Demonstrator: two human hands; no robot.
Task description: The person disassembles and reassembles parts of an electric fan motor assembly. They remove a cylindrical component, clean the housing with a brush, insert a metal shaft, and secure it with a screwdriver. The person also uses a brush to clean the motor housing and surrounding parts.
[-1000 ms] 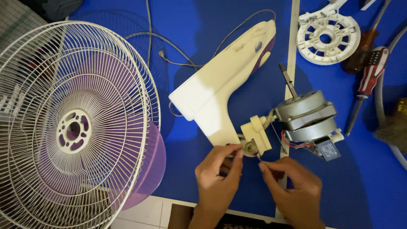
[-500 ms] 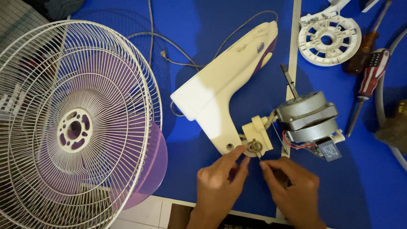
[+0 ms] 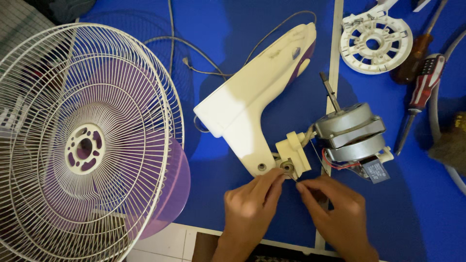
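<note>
Here, my left hand [image 3: 250, 213] and my right hand [image 3: 335, 218] meet at the lower middle of the view, over a blue mat [image 3: 242, 48]. My left fingertips [image 3: 277, 180] touch the small round metal fitting [image 3: 287, 168] seated in the cream pivot bracket [image 3: 294, 155]; thumb and forefinger are pinched together at it, though I cannot tell whether they truly clasp it or only press against it. My right hand's forefinger and thumb are closed toward a thin dark pin-like part [image 3: 294, 177] just beside that fitting (too small to identify further). The bracket sits between the cream fan neck housing [image 3: 252, 102], which lies tilted with its purple-trimmed end toward the upper right, and the grey fan motor [image 3: 350, 132], whose shaft [image 3: 329, 92] points up and to the left. Red and pale wires run from the motor toward the bracket, and a small dark capacitor block [image 3: 374, 171] lies at the motor's lower right.

To the left, well apart from my hands, a white wire fan guard [image 3: 82, 145] rests over a translucent purple blade [image 3: 171, 189]. At the upper right lies a round white plastic mounting ring [image 3: 376, 42], with a brown-handled screwdriver [image 3: 417, 51] and a red-and-black screwdriver [image 3: 423, 90] near it. A grey cable [image 3: 194, 48] loops across the mat above the housing.
</note>
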